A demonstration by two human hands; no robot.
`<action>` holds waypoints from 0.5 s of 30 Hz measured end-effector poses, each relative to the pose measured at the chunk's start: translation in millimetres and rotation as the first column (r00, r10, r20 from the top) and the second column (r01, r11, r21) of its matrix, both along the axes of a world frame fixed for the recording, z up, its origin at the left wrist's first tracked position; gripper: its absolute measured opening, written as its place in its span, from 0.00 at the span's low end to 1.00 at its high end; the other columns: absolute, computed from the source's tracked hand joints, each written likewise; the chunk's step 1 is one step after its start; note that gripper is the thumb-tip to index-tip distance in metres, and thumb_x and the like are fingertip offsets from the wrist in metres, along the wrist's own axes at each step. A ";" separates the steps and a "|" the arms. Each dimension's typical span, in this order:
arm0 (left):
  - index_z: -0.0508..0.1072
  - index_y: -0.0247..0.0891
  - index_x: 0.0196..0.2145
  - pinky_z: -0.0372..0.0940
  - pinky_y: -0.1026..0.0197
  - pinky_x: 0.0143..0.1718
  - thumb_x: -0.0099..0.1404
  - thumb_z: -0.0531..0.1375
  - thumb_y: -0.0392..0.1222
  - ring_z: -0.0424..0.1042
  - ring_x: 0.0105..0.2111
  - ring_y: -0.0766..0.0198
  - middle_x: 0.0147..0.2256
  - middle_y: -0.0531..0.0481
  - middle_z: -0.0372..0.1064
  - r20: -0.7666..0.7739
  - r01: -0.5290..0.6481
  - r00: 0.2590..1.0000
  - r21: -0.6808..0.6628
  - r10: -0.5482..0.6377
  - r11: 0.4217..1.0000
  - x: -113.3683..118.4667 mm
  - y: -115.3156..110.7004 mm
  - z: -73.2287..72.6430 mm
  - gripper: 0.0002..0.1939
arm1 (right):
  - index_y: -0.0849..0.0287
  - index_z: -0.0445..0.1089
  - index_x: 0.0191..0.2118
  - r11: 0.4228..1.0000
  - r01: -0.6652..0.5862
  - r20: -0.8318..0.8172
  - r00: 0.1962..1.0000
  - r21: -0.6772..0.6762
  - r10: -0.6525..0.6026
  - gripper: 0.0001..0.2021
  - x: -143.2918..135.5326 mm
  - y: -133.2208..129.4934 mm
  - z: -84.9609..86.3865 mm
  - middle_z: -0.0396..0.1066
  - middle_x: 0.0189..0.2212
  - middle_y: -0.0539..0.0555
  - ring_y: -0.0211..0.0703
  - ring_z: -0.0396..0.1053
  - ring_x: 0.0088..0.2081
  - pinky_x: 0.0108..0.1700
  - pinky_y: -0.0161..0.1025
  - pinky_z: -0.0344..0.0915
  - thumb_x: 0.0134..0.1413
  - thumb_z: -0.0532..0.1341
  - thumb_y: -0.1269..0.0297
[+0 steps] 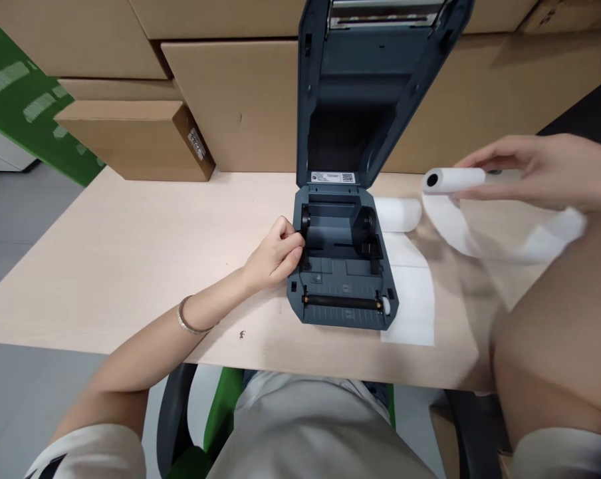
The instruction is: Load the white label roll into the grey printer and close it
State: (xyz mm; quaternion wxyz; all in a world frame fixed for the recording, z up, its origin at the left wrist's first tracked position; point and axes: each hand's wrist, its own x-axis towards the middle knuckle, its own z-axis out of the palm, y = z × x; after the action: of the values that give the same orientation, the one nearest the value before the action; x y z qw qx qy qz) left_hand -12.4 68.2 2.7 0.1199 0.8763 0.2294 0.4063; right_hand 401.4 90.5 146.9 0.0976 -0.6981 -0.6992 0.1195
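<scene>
A dark blue-grey label printer [333, 269] stands on the table with its lid [353, 93] raised and its inside showing. My left hand [275, 253] has its fingers curled against the printer's left rim; whatever they grip there is too small to name. Over the table's right side, my right hand [524, 166] holds a white paper roll [455, 179] between thumb and fingers, and a loose strip trails from it. Another white roll [397, 214] lies against the printer's right side, its paper strip [413, 293] unrolled towards the front.
Large cardboard boxes [240, 100] line the table's back edge. A smaller flat box [131, 130] stands at the back left. The pale wooden table [106, 266] ends in front of my body, with chair arms below it.
</scene>
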 end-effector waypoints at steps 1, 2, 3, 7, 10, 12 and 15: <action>0.69 0.41 0.37 0.65 0.52 0.36 0.83 0.45 0.52 0.64 0.36 0.57 0.34 0.49 0.57 0.008 0.000 1.000 0.006 0.000 1.000 -0.1 0.0 -0.1 0.21 | 0.54 0.82 0.51 0.997 0.044 0.008 0.999 -0.068 -0.044 0.19 9.5 8.3 -7.0 0.83 0.47 0.58 0.45 0.79 0.45 0.41 0.44 0.68 0.57 0.73 0.52; 0.69 0.41 0.37 0.65 0.52 0.36 0.83 0.46 0.52 0.64 0.36 0.57 0.34 0.49 0.57 0.014 0.001 1.000 0.011 -0.001 1.000 -0.2 0.1 -0.2 0.21 | 0.56 0.83 0.49 0.991 0.065 0.019 0.998 -0.113 -0.063 0.18 16.1 15.9 -15.3 0.84 0.45 0.59 0.46 0.79 0.44 0.41 0.44 0.68 0.56 0.73 0.53; 0.69 0.41 0.37 0.65 0.52 0.35 0.83 0.46 0.52 0.63 0.36 0.57 0.34 0.49 0.57 0.016 0.000 1.000 0.014 0.000 1.000 -0.3 0.2 -0.3 0.21 | 0.58 0.83 0.47 0.987 0.058 0.027 0.998 -0.147 -0.054 0.16 19.8 22.4 -24.5 0.84 0.43 0.60 0.46 0.79 0.41 0.40 0.43 0.69 0.57 0.72 0.54; 0.70 0.41 0.37 0.64 0.52 0.35 0.84 0.44 0.53 0.63 0.36 0.56 0.34 0.49 0.57 -0.017 -0.017 1.000 0.009 0.017 1.000 -0.5 0.8 0.1 0.23 | 0.61 0.83 0.42 0.956 -0.116 0.008 0.992 -0.268 0.123 0.12 13.6 36.0 -57.3 0.84 0.40 0.63 0.44 0.80 0.37 0.39 0.39 0.70 0.61 0.64 0.60; 0.70 0.40 0.38 0.63 0.52 0.34 0.84 0.45 0.51 0.62 0.36 0.57 0.34 0.49 0.57 0.015 0.010 1.000 0.033 -0.011 0.999 0.4 1.0 1.2 0.21 | 0.63 0.83 0.45 0.943 -0.134 0.021 0.989 -0.304 0.147 0.16 4.4 37.0 -65.4 0.84 0.46 0.66 0.46 0.81 0.40 0.42 0.39 0.71 0.62 0.61 0.60; 0.70 0.40 0.38 0.63 0.53 0.34 0.84 0.47 0.50 0.62 0.36 0.58 0.34 0.50 0.58 0.035 0.026 0.999 0.050 -0.027 0.998 1.0 0.8 1.9 0.20 | 0.67 0.81 0.52 0.960 -0.073 0.084 0.991 -0.271 0.100 0.22 0.6 35.0 -60.6 0.81 0.53 0.71 0.55 0.81 0.47 0.47 0.45 0.72 0.62 0.61 0.55; 0.70 0.40 0.38 0.63 0.53 0.34 0.84 0.46 0.49 0.63 0.36 0.58 0.34 0.50 0.57 0.024 0.011 1.000 0.059 -0.013 0.998 1.4 0.5 2.5 0.20 | 0.63 0.71 0.68 0.971 -0.069 0.123 0.987 -0.228 0.099 0.37 -8.8 29.5 -49.0 0.71 0.66 0.71 0.66 0.74 0.62 0.59 0.52 0.70 0.60 0.64 0.44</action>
State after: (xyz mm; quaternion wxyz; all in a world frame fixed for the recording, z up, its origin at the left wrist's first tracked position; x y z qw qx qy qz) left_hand -11.0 68.7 5.2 0.0992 0.8757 0.2105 0.4230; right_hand 392.6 120.0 97.9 -0.0337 -0.6807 -0.7153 0.1543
